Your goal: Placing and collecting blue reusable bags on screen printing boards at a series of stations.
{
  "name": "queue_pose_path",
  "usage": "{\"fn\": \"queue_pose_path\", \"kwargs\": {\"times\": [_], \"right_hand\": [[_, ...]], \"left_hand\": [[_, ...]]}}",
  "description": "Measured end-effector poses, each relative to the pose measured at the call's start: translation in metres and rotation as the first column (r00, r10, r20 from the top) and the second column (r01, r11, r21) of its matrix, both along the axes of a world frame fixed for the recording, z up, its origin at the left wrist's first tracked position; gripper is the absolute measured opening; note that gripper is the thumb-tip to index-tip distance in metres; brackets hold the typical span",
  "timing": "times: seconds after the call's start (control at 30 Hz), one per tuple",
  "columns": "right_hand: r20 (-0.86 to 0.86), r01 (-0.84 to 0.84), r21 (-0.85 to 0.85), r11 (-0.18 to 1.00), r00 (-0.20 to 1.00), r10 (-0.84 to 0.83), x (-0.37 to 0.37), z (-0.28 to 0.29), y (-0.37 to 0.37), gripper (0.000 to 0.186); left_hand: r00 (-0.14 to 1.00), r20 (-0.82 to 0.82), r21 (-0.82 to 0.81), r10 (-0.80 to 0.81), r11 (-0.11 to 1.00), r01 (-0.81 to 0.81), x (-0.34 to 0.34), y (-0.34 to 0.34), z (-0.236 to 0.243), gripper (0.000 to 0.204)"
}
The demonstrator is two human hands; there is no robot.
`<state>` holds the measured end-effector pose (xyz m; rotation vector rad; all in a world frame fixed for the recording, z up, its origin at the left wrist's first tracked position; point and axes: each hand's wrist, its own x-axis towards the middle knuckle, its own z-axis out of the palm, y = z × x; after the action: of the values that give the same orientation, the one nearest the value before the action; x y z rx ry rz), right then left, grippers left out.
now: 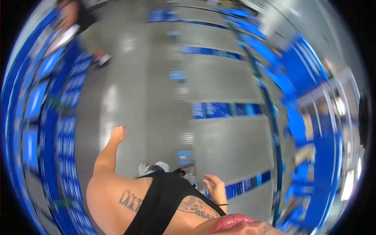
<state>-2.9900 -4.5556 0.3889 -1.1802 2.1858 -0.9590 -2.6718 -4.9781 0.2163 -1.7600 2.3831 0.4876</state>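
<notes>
My left hand point(118, 134) reaches out ahead on the left, above the grey floor, its fingers curled in and nothing showing in them. Close to my body on the right is my right hand point(216, 190), with its fingers loosely apart and holding nothing. A dark band circles that wrist. Neither hand touches anything. Beneath me a light-coloured shoe point(161, 166) shows on the floor point(129, 94).
Blue racks with lit blue panels point(30, 147) line the left side. Far left, a person point(76, 19) stands beside them near a white object point(64, 38). Blue patterned strips point(211, 110) cross the floor. Blurred blue units point(319, 164) run along the right.
</notes>
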Motion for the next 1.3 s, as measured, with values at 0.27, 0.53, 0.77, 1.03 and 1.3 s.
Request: {"fn": "queue_pose_path", "kwargs": {"times": [0.27, 0.53, 0.77, 1.03, 1.3], "right_hand": [[0.036, -0.811, -0.046, 0.584, 0.583, 0.812, 0.203, -0.023, -0.246, 0.019], [0.17, -0.986, -0.041, 0.164, 0.155, 0.973, 0.363, -0.042, -0.43, 0.022], [0.159, -0.99, 0.033, -0.14, -0.134, 0.978, 0.494, -0.105, -0.585, 0.028], [0.091, -0.942, -0.003, -0.334, -0.333, 0.938, 0.673, -0.067, -0.684, 0.029], [0.044, -0.999, -0.01, -0.037, -0.037, 0.998, 0.808, -0.084, -0.688, 0.031]], "left_hand": [[0.661, 0.068, 0.194, 0.747, 0.64, -0.743, 0.378, 0.173, 0.0, 0.031], [0.557, -0.258, 0.324, 0.79, 0.614, -0.72, 0.415, 0.149, 0.014, 0.038], [0.518, -0.319, 0.046, 0.794, 0.559, -0.828, 0.534, -0.027, 0.059, 0.031], [0.689, -0.084, -0.428, 0.72, 0.599, -0.677, 0.752, -0.173, 0.075, 0.033], [0.885, 0.131, -0.033, 0.447, 0.894, -0.446, 0.924, -0.23, 0.081, 0.072]]}}
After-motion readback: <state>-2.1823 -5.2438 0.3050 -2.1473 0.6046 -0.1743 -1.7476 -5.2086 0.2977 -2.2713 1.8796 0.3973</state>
